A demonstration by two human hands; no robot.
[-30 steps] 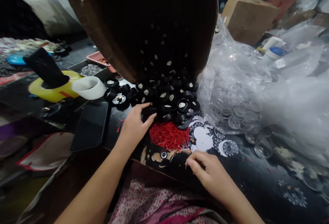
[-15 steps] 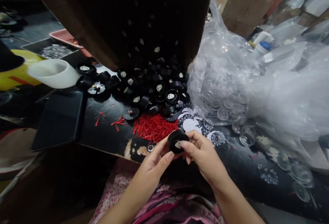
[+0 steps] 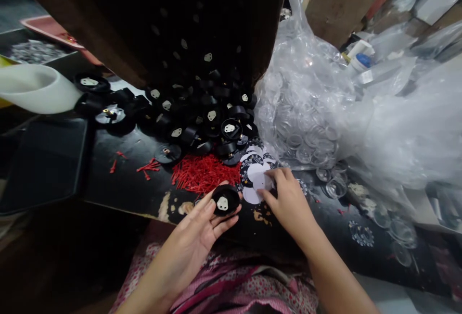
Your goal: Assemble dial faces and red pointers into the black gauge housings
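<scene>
Black case in left grip near bare table edge, right grip at white discs, closure unclear.

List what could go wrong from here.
The right hand has its fingers at overlapping white discs, so two might lift together. The left hand holds the open round black case close to the loose red pieces, so a small slip could scatter some.
</scene>
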